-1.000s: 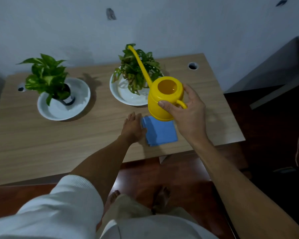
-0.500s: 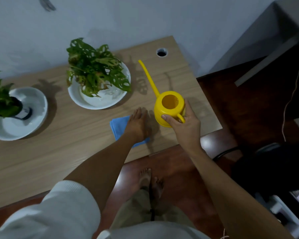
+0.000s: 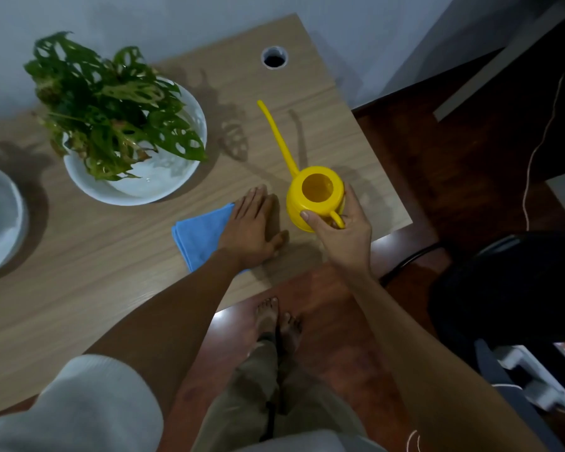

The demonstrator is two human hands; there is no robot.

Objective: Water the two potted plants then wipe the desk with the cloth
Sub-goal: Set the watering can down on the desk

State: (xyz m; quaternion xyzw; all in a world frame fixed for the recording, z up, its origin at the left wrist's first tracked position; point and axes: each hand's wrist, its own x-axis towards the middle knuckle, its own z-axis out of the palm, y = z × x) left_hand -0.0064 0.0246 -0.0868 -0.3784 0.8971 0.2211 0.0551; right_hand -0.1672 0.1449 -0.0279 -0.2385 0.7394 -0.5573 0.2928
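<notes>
the right hand [image 3: 343, 233] is wrapped around the handle of the yellow watering can [image 3: 313, 199], thumb across the near side of the body and fingers curled through the loop. the can sits upright near the desk's [image 3: 79, 272] right front corner, its long spout [image 3: 276, 137] angled away toward the back; whether its base is resting on the wood or just above it cannot be told. the left hand [image 3: 252, 228] lies flat and spread, palm down, on the right part of the folded blue cloth [image 3: 201, 233], which sits on the desk just left of the can.

the holey-leaved plant [image 3: 111, 106] stands in its white bowl [image 3: 163, 187] behind the cloth, and only the rim of the second white bowl [image 3: 4, 216] shows at the left edge, its plant out of frame.

the watering looks finished or nearly so, with wiping next. the risks lie in how close things are: the can stands by the desk's edge, so a careless release or a knock from the left hand sweeping the cloth could tip it off or spill what remains. a wide wipe could also catch the bowl's rim or drag on low-hanging leaves.
</notes>
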